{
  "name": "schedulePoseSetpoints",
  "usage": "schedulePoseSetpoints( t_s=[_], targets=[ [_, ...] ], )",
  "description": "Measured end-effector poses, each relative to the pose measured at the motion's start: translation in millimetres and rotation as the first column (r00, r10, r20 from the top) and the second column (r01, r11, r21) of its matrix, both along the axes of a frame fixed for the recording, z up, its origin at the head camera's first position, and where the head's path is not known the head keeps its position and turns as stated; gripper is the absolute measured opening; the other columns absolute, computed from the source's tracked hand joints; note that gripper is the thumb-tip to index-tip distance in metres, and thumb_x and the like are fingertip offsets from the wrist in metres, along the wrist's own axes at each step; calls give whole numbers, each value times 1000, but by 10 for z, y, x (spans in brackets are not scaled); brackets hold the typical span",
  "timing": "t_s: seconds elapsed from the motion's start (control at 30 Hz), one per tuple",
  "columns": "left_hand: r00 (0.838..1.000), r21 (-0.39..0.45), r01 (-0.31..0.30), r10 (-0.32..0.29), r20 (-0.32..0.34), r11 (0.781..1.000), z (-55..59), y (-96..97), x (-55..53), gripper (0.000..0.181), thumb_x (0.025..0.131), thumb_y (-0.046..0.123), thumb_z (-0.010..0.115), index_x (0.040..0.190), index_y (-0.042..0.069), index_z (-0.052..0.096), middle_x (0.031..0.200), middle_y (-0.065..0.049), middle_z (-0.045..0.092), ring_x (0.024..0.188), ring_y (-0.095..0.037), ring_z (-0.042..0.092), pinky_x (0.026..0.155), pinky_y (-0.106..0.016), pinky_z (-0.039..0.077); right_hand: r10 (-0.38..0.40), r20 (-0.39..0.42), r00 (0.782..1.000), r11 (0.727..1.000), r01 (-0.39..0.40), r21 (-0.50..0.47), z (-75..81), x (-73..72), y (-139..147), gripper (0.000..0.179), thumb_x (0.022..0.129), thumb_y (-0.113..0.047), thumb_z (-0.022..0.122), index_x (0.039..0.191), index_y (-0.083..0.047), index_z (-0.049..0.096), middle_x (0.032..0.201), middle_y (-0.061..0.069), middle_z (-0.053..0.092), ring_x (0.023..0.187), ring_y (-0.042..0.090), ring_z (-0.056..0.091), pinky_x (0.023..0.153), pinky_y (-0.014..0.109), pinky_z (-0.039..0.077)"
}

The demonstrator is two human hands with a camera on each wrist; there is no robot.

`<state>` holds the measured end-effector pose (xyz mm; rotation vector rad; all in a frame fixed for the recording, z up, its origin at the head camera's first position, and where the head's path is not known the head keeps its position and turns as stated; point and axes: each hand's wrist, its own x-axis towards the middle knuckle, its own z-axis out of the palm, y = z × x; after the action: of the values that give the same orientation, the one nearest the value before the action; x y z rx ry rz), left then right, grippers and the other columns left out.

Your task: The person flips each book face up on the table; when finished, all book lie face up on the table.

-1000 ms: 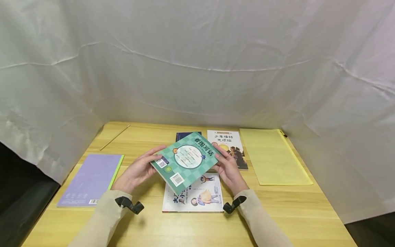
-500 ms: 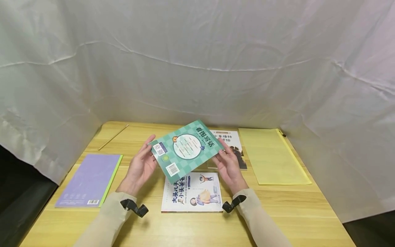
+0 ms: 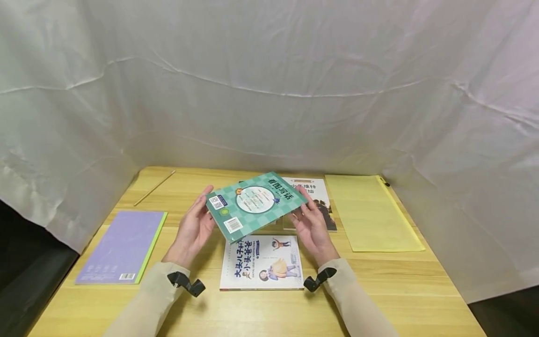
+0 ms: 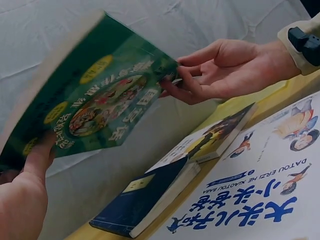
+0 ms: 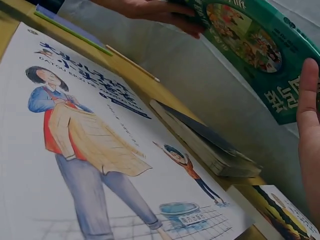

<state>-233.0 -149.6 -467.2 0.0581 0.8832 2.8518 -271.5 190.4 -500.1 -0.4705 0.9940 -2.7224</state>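
Note:
Both hands hold a green checkered book [image 3: 257, 220] up over the table, its back cover with a barcode and white circle facing up. My left hand [image 3: 191, 236] grips the left end and my right hand [image 3: 313, 229] pinches the right end. From below, the left wrist view catches the dark green front cover with an oval picture, a finger of the left hand [image 4: 27, 200] lying against it. Beneath the raised book lies a white picture book [image 3: 269, 269] with a drawn figure. A dark blue book [image 4: 140, 200], mostly hidden in the head view, lies behind that.
At the left are a purple notebook [image 3: 122, 248] with a green spine and a thin wooden stick [image 3: 154, 188]. A white-covered book [image 3: 309, 185] sits beyond the right hand, beside a yellow zip pouch [image 3: 375, 213]. Pale cloth [image 3: 269, 117] hangs around the table.
The green book has come up off the lower book's cover and tilted, revealing more of the white picture book. My left hand has turned its palm inward at the book's end.

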Motion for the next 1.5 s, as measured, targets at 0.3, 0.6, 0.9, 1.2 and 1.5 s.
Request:
schedulePoseSetpoints(
  t_s=[0.3, 0.6, 0.9, 1.2, 1.5],
  targets=[
    [998, -3, -39, 40, 52, 999, -35, 55, -14, 58, 116, 33, 48, 171, 24, 31, 174, 1, 34, 128, -12, 69, 104, -24, 61, -30, -13, 999, 998, 29, -54, 14, 4, -11, 60, 116, 0, 36, 173, -7, 20, 184, 11, 14, 136, 16, 61, 109, 23, 58],
    [992, 38, -43, 38, 122, 998, -85, 55, -25, 56, 115, 36, 49, 168, 27, 36, 171, 1, 37, 126, -13, 70, 102, -24, 62, -149, -69, 986, 972, 159, 175, -42, -30, -29, 59, 115, -6, 50, 171, -12, 34, 180, 5, 31, 135, 14, 63, 121, 34, 54],
    [998, -63, -35, 39, 52, 997, -76, 121, -6, 54, 117, 36, 45, 169, 25, 36, 177, 5, 32, 159, -13, 39, 121, -22, 48, -264, -144, 954, 912, 295, 283, -98, -44, -56, 50, 115, -12, 53, 163, -3, 42, 169, 11, 45, 138, 16, 60, 122, 38, 53],
    [998, -67, -54, 51, -41, 996, -22, 142, -11, 57, 117, 37, 41, 172, 27, 29, 180, 3, 25, 160, -21, 35, 119, -23, 50, -310, -161, 937, 894, 345, 285, -119, -46, -67, 47, 115, -20, 55, 154, 3, 43, 158, 13, 55, 139, 20, 61, 123, 38, 51],
    [981, -111, -86, 65, -185, 990, -23, 183, 10, 65, 117, 34, 42, 176, 33, 15, 184, -2, 15, 169, -34, 18, 125, -29, 47, -365, -127, 922, 889, 386, 247, -124, -37, -109, 44, 112, -26, 61, 148, -2, 51, 158, 10, 57, 139, 25, 65, 121, 37, 52]
  ],
)
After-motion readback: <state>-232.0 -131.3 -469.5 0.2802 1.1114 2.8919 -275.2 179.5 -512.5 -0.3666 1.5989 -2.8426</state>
